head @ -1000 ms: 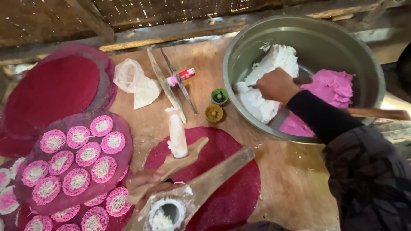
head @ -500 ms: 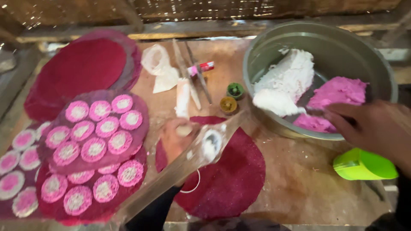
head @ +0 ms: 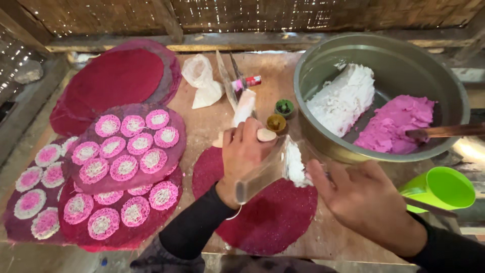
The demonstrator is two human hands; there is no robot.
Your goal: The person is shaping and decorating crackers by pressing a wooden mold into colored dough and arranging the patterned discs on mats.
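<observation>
Nearest, at 5 o'clock: right hand (head: 366, 202), back up, fingers (head: 323, 174) loosely curled around a thin stick handle (head: 422, 205) that pokes out toward 4 o'clock; fingertips just beside the white dough (head: 294, 164) packed at the mouth of the press. At centre: left hand (head: 243, 151), fingers (head: 252, 129) wrapped tight over a pale wooden handle (head: 265, 135), gripping the clear press (head: 262, 174), which lies tilted from 6 toward 2 o'clock. Below both hands, at 6 o'clock: round dark-red mat (head: 270, 220) on the wooden table (head: 202, 124).

At 4 o'clock: green cup (head: 442, 188), mouth up, just beside the right wrist.

At 8 to 9 o'clock: more red mats (head: 81, 235) overlapped, loaded with round lacy pink-and-white cakes (head: 126, 167), set close in rows.

Past the left hand, at 12 o'clock: two small caps, yellow (head: 276, 123) and green (head: 284, 107), side by side; white stick (head: 244, 107) leaning toward them; crumpled plastic bag (head: 201, 80) further at 11.

At 1 to 2 o'clock: big metal basin (head: 404, 55) holding a white dough lump (head: 343, 98) on its left side and a pink lump (head: 396, 124) on its right, touching; wooden handle (head: 447, 131) resting on the rim, tip in the pink.

Farthest, at 10 o'clock: bare red mat (head: 113, 78) stacked on another.
</observation>
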